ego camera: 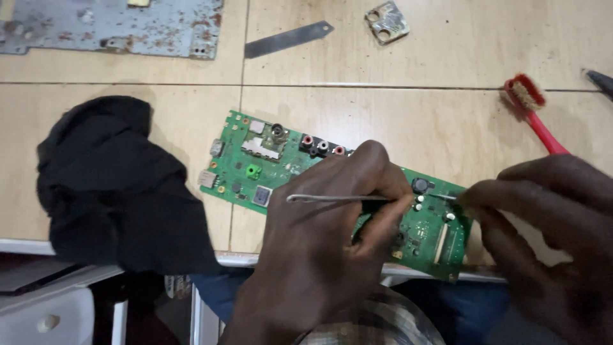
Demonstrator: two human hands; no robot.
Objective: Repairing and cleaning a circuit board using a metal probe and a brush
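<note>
— What's laid out there, biggest first?

— The tiled worktop (415,57), with a black cloth (118,185) heaped at its left edge. Then the green circuit board (268,160), lying slantwise at the near edge, half hidden under the person's 2 hands. Far left at the back is a rusty metal plate (108,25), beside it a flat metal strip (287,39) and a small metal bracket (387,22). A red toothbrush (533,115) lies to the right.

— Which step would you say this is?

— Fine work on the board's right end, I'd judge: picking at a small part near the black round component. Any next move there calls for a steady tip and very light pressure.

— And the fingers?

— The left hand (325,236) rests on the board, fingers curled tight round metal tweezers (338,199), whose butt end pokes out leftward. The right hand (549,223) has fingertips pinched together over the board's right end, at the tip of a thin metal point. Whether that point is the tweezers' own tip or a separate tool, I cannot tell.
</note>
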